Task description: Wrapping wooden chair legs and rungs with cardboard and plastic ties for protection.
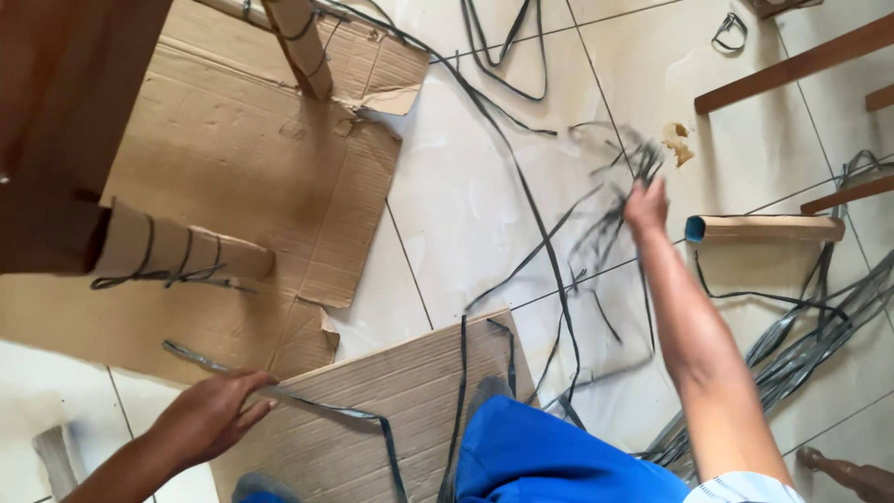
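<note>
My left hand pinches one flat strap against the cardboard sheet, while my right hand, fist closed, lifts a tangled strap bundle off the tiled floor.

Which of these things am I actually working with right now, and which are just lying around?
In hand:
- strap under left hand
- blurred strap bundle gripped by right hand

Lying about:
- flat cardboard
- cardboard tube
- strap pile
- wooden slat

Pale tiled floor in daylight, flattened cardboard spread beneath wooden furniture legs.
</note>
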